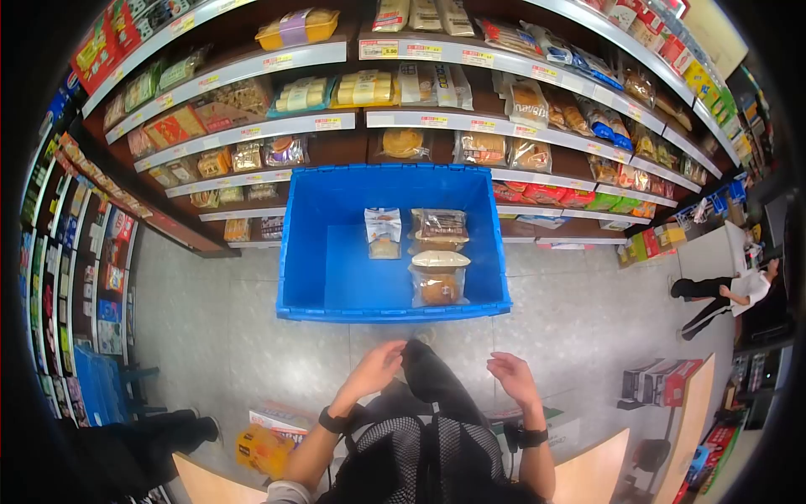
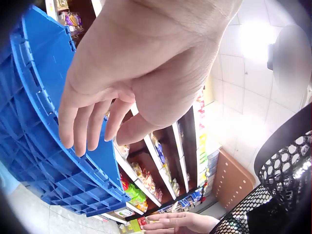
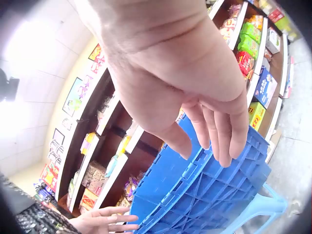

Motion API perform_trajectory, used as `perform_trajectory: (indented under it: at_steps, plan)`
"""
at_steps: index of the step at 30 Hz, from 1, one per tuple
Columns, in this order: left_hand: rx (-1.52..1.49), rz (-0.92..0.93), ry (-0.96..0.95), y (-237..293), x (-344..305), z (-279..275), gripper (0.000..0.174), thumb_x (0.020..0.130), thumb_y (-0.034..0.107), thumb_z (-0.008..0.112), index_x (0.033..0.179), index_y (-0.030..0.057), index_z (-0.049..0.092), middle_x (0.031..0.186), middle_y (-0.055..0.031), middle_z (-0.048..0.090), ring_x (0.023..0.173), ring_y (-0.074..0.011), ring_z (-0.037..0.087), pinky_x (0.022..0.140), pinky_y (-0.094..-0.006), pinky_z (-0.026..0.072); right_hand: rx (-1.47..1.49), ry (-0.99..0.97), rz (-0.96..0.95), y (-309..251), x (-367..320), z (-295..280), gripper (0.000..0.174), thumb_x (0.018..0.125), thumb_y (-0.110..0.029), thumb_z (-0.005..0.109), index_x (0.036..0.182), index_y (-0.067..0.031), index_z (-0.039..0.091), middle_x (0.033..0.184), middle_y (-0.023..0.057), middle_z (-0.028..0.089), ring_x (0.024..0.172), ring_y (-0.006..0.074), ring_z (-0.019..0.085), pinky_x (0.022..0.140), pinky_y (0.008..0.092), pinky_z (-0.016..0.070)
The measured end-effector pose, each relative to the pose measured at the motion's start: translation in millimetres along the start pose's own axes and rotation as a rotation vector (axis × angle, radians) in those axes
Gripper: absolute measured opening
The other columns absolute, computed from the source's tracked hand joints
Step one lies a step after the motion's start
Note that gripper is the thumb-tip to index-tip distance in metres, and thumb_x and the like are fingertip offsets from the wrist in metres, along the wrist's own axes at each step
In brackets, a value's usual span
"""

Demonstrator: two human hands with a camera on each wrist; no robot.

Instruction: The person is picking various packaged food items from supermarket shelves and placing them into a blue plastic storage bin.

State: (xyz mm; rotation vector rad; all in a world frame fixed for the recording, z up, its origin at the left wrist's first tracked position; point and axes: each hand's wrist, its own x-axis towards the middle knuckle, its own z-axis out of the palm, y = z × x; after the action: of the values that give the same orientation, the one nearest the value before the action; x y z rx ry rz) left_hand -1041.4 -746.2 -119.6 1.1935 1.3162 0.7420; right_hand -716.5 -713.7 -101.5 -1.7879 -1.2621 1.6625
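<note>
Both hands are held apart in front of the body on the near side of a blue crate (image 1: pixel 395 316), touching nothing. The left hand (image 1: pixel 375 370) has relaxed, slightly bent fingers; in the left wrist view that hand (image 2: pixel 131 73) hangs with nothing in it. The right hand (image 1: pixel 514 378) is also relaxed and empty, as the right wrist view shows that hand (image 3: pixel 185 83) with loose fingers. Inside the crate lie a small white-topped packet (image 1: pixel 384 233) near the middle and, on the right, a brown packet (image 1: pixel 439 227), a pale packet (image 1: pixel 441 259) and a clear-wrapped round bread (image 1: pixel 438 287).
Shelves (image 1: pixel 327 123) of packaged bread stand behind the crate, with more shelving at the left. A light blue stool (image 3: pixel 258 207) is under the crate. Another person (image 1: pixel 743 290) is at the right; a dark-clothed leg (image 1: pixel 180 428) shows at lower left. Boxes (image 1: pixel 659 382) stand lower right.
</note>
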Motion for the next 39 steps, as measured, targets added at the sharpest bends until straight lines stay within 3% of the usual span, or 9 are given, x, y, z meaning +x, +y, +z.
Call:
perform_trajectory:
  at_steps: [11, 17, 21, 24, 27, 29, 31, 33, 39]
  plan:
    - [0.011, -0.089, 0.114, 9, -46, 52, 0.034, 0.091, 0.005, 0.054, 0.125, -0.0019, 0.051, 0.119, -0.0159, 0.061, 0.108, -0.0235, 0.061, 0.092, -0.0324, 0.0487, -0.016, -0.09, -0.115, -10, -2, -38, 0.035, 0.087, -0.008, 0.064, 0.119, 0.0031, 0.057, 0.106, 0.0139, 0.065, 0.098, 0.0187, 0.063, 0.084, 0.028, 0.0507]
    - [0.061, -0.103, 0.169, 33, -2, 136, 0.04, 0.089, 0.01, 0.056, 0.127, -0.002, 0.05, 0.117, -0.018, 0.062, 0.106, -0.0268, 0.062, 0.092, -0.0343, 0.0484, -0.054, -0.095, -0.254, -4, 10, -148, 0.035, 0.087, -0.009, 0.064, 0.118, 0.0036, 0.057, 0.105, 0.015, 0.066, 0.096, 0.0196, 0.064, 0.082, 0.0292, 0.0517]
    - [0.008, -0.088, 0.119, 57, 51, 236, 0.04, 0.09, 0.011, 0.055, 0.128, -0.0024, 0.05, 0.119, -0.0181, 0.061, 0.108, -0.0273, 0.061, 0.093, -0.0341, 0.0476, -0.024, -0.045, -0.219, 23, 14, -254, 0.035, 0.086, -0.009, 0.064, 0.118, 0.0039, 0.057, 0.104, 0.0153, 0.066, 0.096, 0.0196, 0.064, 0.082, 0.0293, 0.0517]
    - [0.044, 0.024, 0.062, 79, 76, 293, 0.04, 0.091, 0.006, 0.055, 0.13, -0.0009, 0.048, 0.122, -0.0149, 0.059, 0.11, -0.0226, 0.059, 0.095, -0.0333, 0.047, -0.065, 0.017, -0.206, 50, 15, -306, 0.035, 0.087, -0.01, 0.064, 0.118, 0.0036, 0.057, 0.103, 0.0149, 0.066, 0.095, 0.0186, 0.064, 0.082, 0.0284, 0.0515]
    - [0.002, 0.003, 0.026, 103, 95, 322, 0.04, 0.091, 0.007, 0.055, 0.129, -0.0004, 0.048, 0.123, -0.0146, 0.059, 0.11, -0.0223, 0.059, 0.095, -0.0329, 0.0469, -0.157, 0.021, -0.2, 54, 2, -340, 0.035, 0.087, -0.01, 0.064, 0.118, 0.0035, 0.057, 0.102, 0.0139, 0.067, 0.094, 0.0173, 0.064, 0.081, 0.027, 0.0511]
    - [0.02, 0.1, 0.035, 116, 112, 320, 0.038, 0.091, 0.008, 0.055, 0.128, -0.0006, 0.049, 0.119, -0.0142, 0.06, 0.108, -0.0214, 0.06, 0.093, -0.0326, 0.0478, 0.002, 0.047, -0.214, 69, 1, -360, 0.034, 0.088, -0.011, 0.064, 0.118, 0.0039, 0.058, 0.101, 0.0129, 0.067, 0.093, 0.0161, 0.064, 0.08, 0.0259, 0.0508]
    - [0.085, 0.107, 0.067, 117, 111, 329, 0.037, 0.091, 0.008, 0.056, 0.126, -0.0014, 0.05, 0.117, -0.0142, 0.061, 0.107, -0.0222, 0.06, 0.092, -0.0331, 0.0484, -0.028, -0.014, -0.207, 81, 4, -375, 0.033, 0.089, -0.011, 0.064, 0.118, 0.004, 0.058, 0.101, 0.0127, 0.067, 0.092, 0.0153, 0.064, 0.08, 0.0253, 0.0503]
    - [0.175, 0.102, 0.084, 126, 125, 333, 0.036, 0.09, 0.007, 0.056, 0.125, -0.0017, 0.05, 0.117, -0.0141, 0.062, 0.106, -0.0228, 0.061, 0.092, -0.0334, 0.0488, 0.059, 0.084, -0.168, 95, 5, -383, 0.033, 0.089, -0.01, 0.063, 0.118, 0.0041, 0.057, 0.102, 0.0129, 0.067, 0.093, 0.0152, 0.064, 0.082, 0.025, 0.0498]
    - [0.105, 0.066, -0.102, 161, 181, 379, 0.035, 0.091, 0.01, 0.055, 0.124, -0.0011, 0.052, 0.118, -0.0158, 0.062, 0.108, -0.0244, 0.061, 0.091, -0.0342, 0.0494, 0.111, 0.131, -0.13, 82, 10, -413, 0.032, 0.088, -0.01, 0.06, 0.118, 0.0035, 0.058, 0.101, 0.0128, 0.068, 0.094, 0.0186, 0.064, 0.081, 0.0284, 0.049]
